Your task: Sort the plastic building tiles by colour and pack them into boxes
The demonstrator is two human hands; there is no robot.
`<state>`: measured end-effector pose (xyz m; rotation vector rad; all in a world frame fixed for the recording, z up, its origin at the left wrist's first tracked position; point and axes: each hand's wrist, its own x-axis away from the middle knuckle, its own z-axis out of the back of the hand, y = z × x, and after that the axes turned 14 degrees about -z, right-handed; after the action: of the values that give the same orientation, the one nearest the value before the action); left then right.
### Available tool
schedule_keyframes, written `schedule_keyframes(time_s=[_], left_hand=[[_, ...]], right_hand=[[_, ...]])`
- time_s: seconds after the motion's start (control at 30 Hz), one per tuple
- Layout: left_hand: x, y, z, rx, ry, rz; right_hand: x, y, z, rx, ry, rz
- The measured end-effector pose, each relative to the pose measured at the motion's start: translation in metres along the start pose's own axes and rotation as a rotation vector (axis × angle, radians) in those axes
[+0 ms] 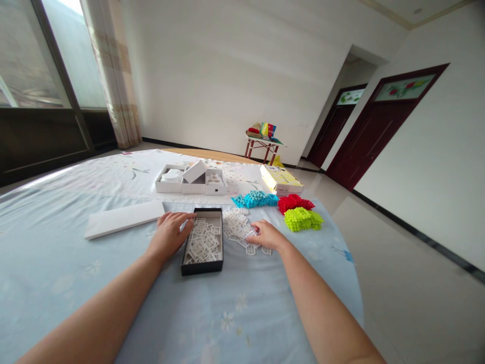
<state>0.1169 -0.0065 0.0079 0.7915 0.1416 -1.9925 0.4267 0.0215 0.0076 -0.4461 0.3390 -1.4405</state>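
A black open box [202, 268] with a pale inside stands in front of me, partly filled with white lattice pieces [204, 242]. My left hand [172, 232] grips its left side, thumb and index finger over the rim near the far left corner. Just right of the box lies a loose pile of similar white lattice pieces [237, 225]. At that pile's right edge, my right hand [268, 235] has its fingers curled together on some pieces; the fingertips are partly hidden.
Blue [255, 198], red [295, 203] and lime-green [303, 219] heaps of small pieces lie at the right. A long white lid [125, 219] lies left. Farther back are white boxes [193, 188] and a yellow-and-white box [282, 179]. A flowered cloth [242, 308] covers the round table.
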Motion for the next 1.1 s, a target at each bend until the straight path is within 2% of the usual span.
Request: schedule_keyframes(time_s=[0.13,0.4,0.63,0.77,1.1], left_hand=[[0.0,0.001,0.001,-0.002,-0.002,0.001],[0.0,-0.002,-0.001,-0.009,-0.004,-0.004],[0.0,-0.002,-0.001,0.0,-0.015,-0.006],[0.0,-0.001,-0.001,-0.001,-0.006,-0.001],[0.0,0.001,0.0,-0.001,0.001,0.009]], right_hand=[[-0.002,-0.003,-0.004,0.045,-0.006,0.02],[0.0,-0.011,-0.009,0.0,0.074,0.041],[0.001,-0.015,-0.006,0.044,0.008,0.083],[0.002,-0.016,-0.004,0.045,0.014,0.089],[0.004,-0.016,0.001,-0.139,-0.048,0.055]])
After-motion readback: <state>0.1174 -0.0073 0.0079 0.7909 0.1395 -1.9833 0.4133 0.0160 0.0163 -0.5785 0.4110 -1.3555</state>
